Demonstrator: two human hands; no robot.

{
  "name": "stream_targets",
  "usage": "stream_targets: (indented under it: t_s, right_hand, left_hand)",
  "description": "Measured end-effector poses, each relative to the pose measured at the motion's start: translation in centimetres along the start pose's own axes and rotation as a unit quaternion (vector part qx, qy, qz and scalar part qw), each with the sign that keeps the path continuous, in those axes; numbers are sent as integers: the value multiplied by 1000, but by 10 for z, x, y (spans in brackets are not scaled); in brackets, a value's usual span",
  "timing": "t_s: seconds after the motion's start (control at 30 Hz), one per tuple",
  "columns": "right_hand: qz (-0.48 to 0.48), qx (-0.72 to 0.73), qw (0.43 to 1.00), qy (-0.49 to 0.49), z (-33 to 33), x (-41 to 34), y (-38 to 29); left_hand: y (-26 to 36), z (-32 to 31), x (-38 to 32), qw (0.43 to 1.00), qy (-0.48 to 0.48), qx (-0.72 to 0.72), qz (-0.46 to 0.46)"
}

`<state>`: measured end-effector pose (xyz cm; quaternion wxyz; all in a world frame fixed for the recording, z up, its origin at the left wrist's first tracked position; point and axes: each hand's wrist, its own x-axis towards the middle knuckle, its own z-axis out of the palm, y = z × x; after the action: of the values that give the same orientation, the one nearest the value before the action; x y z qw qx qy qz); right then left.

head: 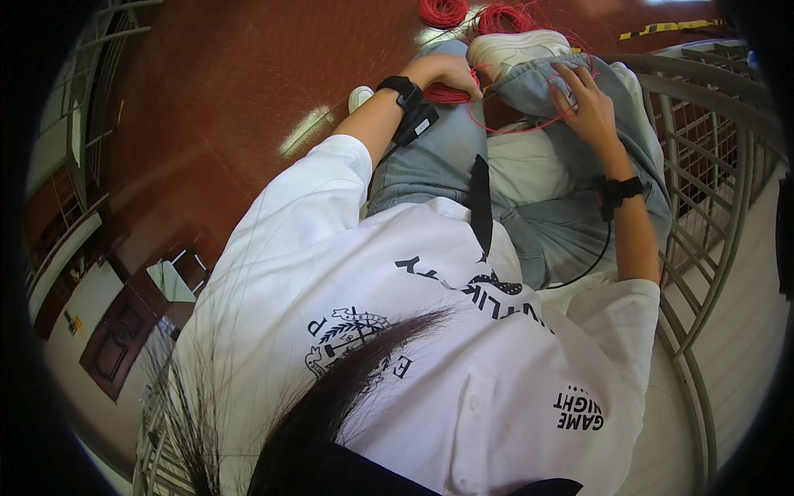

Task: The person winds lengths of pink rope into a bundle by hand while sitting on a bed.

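Note:
My left hand (450, 73) grips a coil of thin red wire (448, 94) over my left knee, and the fingers hide part of the coil. A slack red strand (521, 131) sags from that coil across to my right side. Over my raised right trouser leg, my right hand (584, 106) holds the strand at its fingertips, other fingers spread. More of the wire loops around those fingers and rises past the white shoe (518, 51). Whether the strand is pinched tightly is hard to see.
Two more red wire coils (443, 11) (504, 18) lie on the reddish-brown floor (248, 80) beyond my feet. Metal railings (713, 155) curve close by on my right. Yellow-black tape (670, 28) marks the floor at upper right. A small table (170, 281) stands off to the left.

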<state>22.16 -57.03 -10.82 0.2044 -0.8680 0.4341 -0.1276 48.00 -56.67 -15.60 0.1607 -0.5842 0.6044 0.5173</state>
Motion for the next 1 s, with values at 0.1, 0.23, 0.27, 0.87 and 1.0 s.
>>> stream_targets:
  t_s: [0.1,0.23,0.27,0.87,1.0]
  right_hand:
    - [-79,40,996,-10,2,0,5]
    - [-123,109,977,-136,2,4,19]
    - [-123,109,977,-137,1,6,26]
    - [17,-197,979,-39,-49,-2,61]
    - [351,-43,932,-82,-73,16,86]
  left_hand:
    - [-1,0,2,1000,3,-3,-2]
    - [-1,0,1,1000,15,-16,-6]
    - [-1,1,3,1000,15,-18,-6]
    - [-10,0,1,974,-64,-217,-6]
    - [-10,0,3,964,-65,-256,-22]
